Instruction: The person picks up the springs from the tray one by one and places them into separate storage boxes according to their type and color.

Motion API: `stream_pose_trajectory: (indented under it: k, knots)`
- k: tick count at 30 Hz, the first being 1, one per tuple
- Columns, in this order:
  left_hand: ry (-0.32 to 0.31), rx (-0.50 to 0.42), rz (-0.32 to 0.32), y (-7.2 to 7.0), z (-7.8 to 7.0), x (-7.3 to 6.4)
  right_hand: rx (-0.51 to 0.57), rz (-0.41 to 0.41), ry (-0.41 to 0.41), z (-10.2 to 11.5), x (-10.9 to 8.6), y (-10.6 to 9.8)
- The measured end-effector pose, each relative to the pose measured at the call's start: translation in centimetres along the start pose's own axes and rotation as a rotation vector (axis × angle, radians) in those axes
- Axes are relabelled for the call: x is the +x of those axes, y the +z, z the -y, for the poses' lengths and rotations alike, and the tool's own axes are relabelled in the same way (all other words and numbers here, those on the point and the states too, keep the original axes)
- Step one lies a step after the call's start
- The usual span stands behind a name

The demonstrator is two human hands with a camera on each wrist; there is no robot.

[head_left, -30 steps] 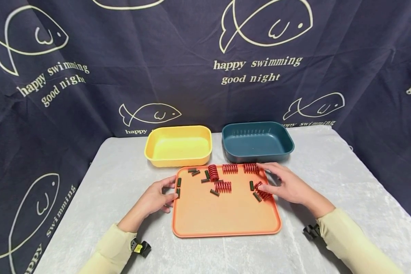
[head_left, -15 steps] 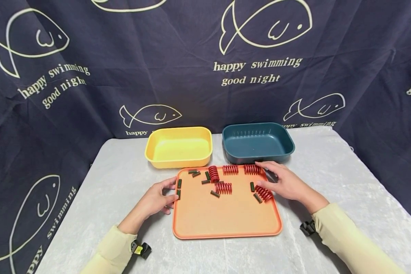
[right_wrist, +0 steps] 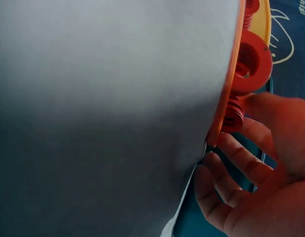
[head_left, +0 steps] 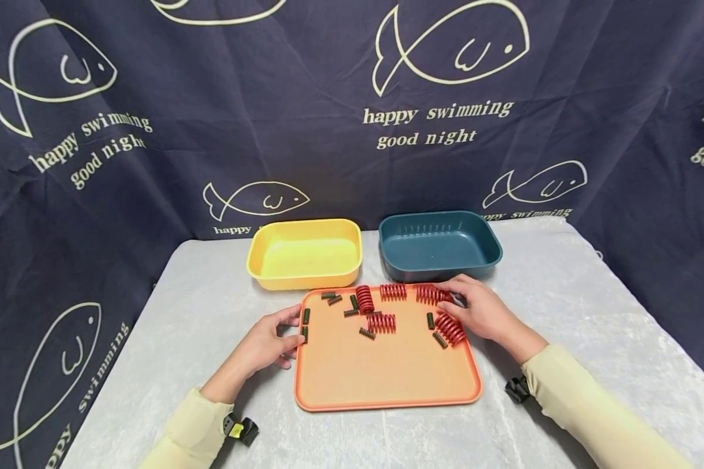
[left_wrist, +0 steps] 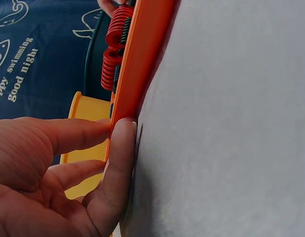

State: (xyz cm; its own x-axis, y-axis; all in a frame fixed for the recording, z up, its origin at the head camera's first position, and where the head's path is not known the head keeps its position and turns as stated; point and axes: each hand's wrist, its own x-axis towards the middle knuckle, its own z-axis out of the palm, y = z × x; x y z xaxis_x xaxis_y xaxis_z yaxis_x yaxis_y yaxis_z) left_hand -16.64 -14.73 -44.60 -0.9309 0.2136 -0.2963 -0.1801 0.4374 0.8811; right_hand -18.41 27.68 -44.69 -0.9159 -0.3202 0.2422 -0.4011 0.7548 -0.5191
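Note:
An orange tray (head_left: pixel 387 381) holds several thick red coil springs and several small dark green springs. At its back right corner my right hand (head_left: pixel 482 309) pinches the end of a red spring (head_left: pixel 429 295) between thumb and index finger. In the right wrist view, the thumb lies against that spring (right_wrist: pixel 233 117), with the other fingers loosely bent below the tray's corner. Another red spring (head_left: pixel 449 328) lies just in front of the right thumb. On the opposite side, my left hand (head_left: pixel 262 343) grips the tray's left rim, beside two green springs (head_left: pixel 306 316).
Behind the tray stand a yellow bin (head_left: pixel 305 280) on the left and a dark teal bin (head_left: pixel 442 270) on the right. More red springs (head_left: pixel 393 292) lie along the tray's back edge. A dark curtain with fish prints (head_left: pixel 328 156) hangs behind the grey-covered table (head_left: pixel 170 326).
My right hand has shifted left and inward, off the tray's right side and onto the back right red spring. My left hand has stayed at the left rim.

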Motion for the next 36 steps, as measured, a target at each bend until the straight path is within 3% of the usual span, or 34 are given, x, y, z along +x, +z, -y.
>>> stream_pose_trajectory:
  k: [8, 13, 21, 30, 36]
  knots:
    - [-0.002, -0.005, -0.007, 0.1, 0.1, 0.0, -0.037, -0.027, 0.080, 0.4, 0.4, 0.1]
    - [-0.003, -0.001, -0.005, 0.1, 0.3, 0.1, -0.038, -0.029, 0.068, 0.1, 0.2, 0.3]
    - [0.002, -0.012, -0.007, 0.3, 0.5, 0.1, 0.045, -0.053, 0.012, -0.4, -0.5, -0.1]
    - [0.007, -0.017, -0.011, 0.2, 0.5, 0.1, 0.098, -0.099, 0.012, -0.7, -1.0, -1.9]
    - [0.003, -0.020, -0.013, 0.2, 0.5, 0.1, 0.247, -0.112, 0.004, -0.8, -1.3, -2.3]
